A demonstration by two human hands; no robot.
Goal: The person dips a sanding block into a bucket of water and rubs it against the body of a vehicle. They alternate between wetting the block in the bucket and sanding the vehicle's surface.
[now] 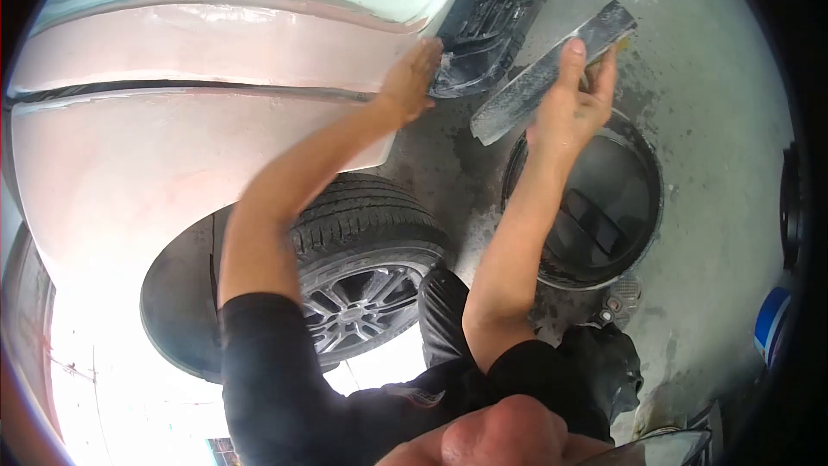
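My right hand (pixel 569 112) grips a long, flat sanding block (pixel 517 99), its grey face coated with pale dust. The block is raised and tilted above the rim of a round black bucket (pixel 657 207) of dark water. Fingers out flat and slightly blurred, my left hand (pixel 412 82) rests at the lower edge of the car's pinkish, filler-coated panel (pixel 233 47). Just beyond its fingertips is the end of the dark running board (pixel 470 65). Whether the palm presses on the panel is hard to tell.
Below the panel stands the car's wheel (pixel 354 315), close to my left forearm. The grey concrete floor (pixel 707 121) has wet spots around the bucket. A blue and white container (pixel 770 319) stands at the right edge. My knee (pixel 444 311) is between wheel and bucket.
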